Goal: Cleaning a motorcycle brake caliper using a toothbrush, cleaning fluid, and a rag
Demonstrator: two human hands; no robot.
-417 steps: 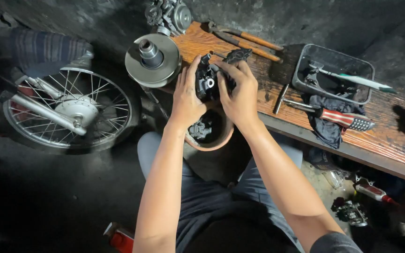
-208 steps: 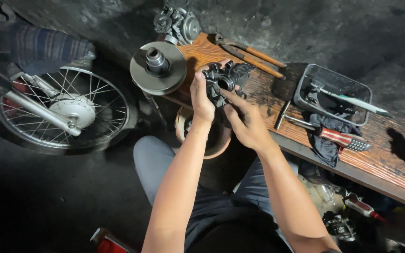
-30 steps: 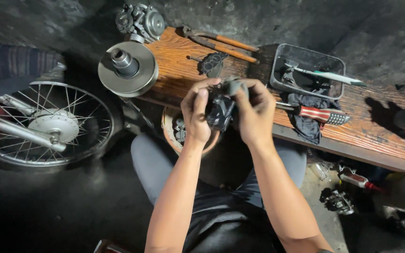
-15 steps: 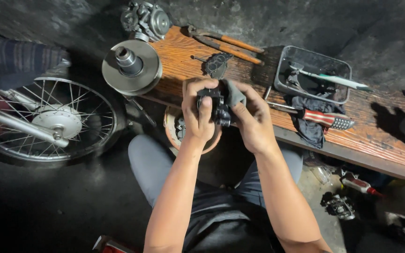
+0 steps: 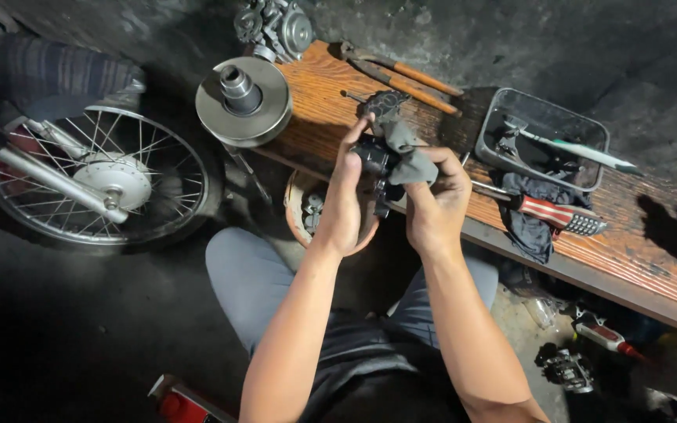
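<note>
My left hand holds a small black metal engine part in front of me, above a round orange bowl with small parts in it. My right hand grips a grey rag pressed against the top of that part. Both hands hover just in front of the near edge of a wooden bench. A small dark part lies on the bench right behind my hands.
A round metal pulley disc sits at the bench's left end, an engine piece behind it. Pliers with orange handles, a grey tray of tools, a dark cloth and a red-handled brush lie on the bench. A spoked wheel stands left.
The rag has come up over the top of the black part in my right hand. The view has shifted slightly; my hands stay in front of the bench edge.
</note>
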